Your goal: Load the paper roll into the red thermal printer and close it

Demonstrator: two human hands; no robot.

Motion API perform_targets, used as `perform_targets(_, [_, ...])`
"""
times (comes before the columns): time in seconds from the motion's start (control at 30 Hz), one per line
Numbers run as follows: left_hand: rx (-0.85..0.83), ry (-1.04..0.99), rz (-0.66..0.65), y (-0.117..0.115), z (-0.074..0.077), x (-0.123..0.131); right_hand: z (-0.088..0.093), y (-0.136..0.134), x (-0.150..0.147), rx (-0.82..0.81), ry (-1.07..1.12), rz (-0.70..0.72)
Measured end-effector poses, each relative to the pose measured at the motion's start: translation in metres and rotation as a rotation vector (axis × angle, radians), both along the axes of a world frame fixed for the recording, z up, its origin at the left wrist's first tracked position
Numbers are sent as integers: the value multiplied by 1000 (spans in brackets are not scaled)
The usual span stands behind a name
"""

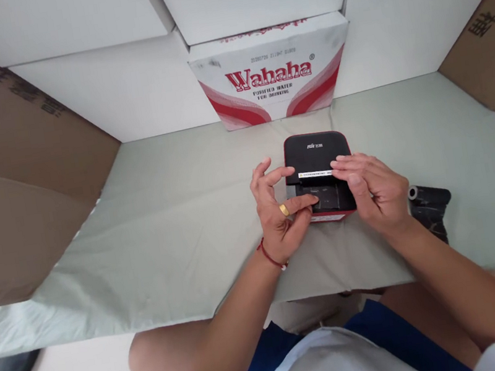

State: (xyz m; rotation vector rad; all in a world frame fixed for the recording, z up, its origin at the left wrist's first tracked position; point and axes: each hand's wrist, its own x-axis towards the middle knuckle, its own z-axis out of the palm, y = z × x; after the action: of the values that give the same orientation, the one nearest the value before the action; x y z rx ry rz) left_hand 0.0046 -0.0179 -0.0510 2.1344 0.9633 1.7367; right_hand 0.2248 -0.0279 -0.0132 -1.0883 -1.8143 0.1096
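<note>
The black box [316,151] sits on the cloth [176,209], the right hand [373,190] open and flat on its top to steady it, while the left hand [275,212], fingers half spread, pinches what may be a flap at its front.

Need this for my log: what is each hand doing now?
Left hand: open, thumb touching the black box, gripping nothing.
Right hand: open, fingers resting flat on the box.

Black red-edged box [318,165] lies flat on cloth
</note>
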Motion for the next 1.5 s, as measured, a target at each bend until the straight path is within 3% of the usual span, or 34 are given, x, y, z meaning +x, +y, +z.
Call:
perform_targets(0.17, [-62, -34, -22, 0, 2, 0, 2, -2, 1, -19, -6, 11])
perform_targets(0.33, [-207, -196, -180, 1, 2, 1, 4, -7, -1, -12, -66, 22])
perform_targets(0.5, [-304, -268, -286, 3, -3, 4, 6, -12, -8, -120, -111, -4])
perform_targets(0.77, [-488, -684, -284, 14, -3, 11, 4, -16, -8, -150, -131, 15])
perform_targets(1.17, [-540, -703, -353, 15, -2, 6, -1, -20, -5, -138, -131, 14])
perform_targets(1.5, [-749, -779, -337, 22, -5, 1, -1, -23, -6, -127, -128, 21])
